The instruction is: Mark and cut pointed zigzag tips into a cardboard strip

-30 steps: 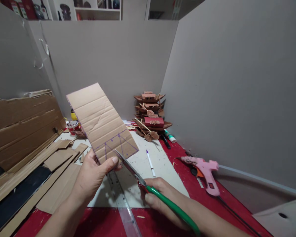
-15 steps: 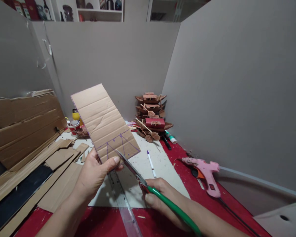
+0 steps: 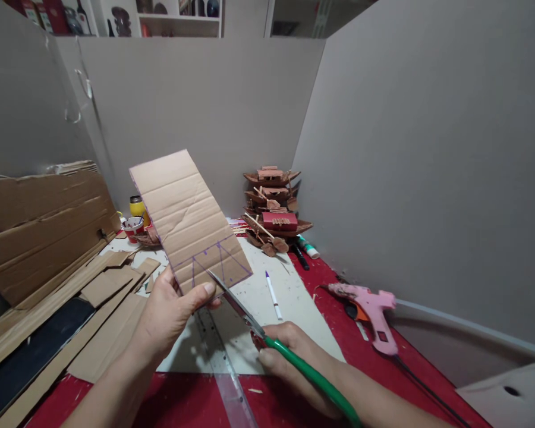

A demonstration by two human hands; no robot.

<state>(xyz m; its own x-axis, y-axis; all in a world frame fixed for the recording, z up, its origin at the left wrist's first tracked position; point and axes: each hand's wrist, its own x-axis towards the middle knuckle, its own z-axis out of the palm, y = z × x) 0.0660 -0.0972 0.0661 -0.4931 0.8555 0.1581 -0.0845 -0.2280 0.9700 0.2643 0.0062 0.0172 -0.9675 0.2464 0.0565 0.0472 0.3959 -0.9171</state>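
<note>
My left hand [image 3: 172,306] pinches the lower edge of a cardboard piece [image 3: 182,205], its thumb on the front face. The cardboard is held up at a tilt, with purple pen lines forming triangles across its lower part. Green-handled scissors [image 3: 310,371] are gripped in my right hand [image 3: 289,353]. Their blades point up and left and overlap the cardboard's lower edge near my left thumb, the tip lying by a slanted purple line. A clear ruler [image 3: 229,380] lies on the table below, and a white pen with a purple tip [image 3: 273,295] lies beyond my right hand.
Right of the work sheet [image 3: 312,327] rests a pink glue gun [image 3: 372,312] with its cord. Stacked brown model boats [image 3: 276,223] stand at the back near a green-and-white tube [image 3: 310,248]. Cardboard scraps [image 3: 111,291] crowd the left, with a red-and-white cup [image 3: 132,227] behind.
Both hands, the cardboard and the scissors stay nearly in place. Small shifts to the left show across the whole view, and the blades remain at the cardboard's lower edge.
</note>
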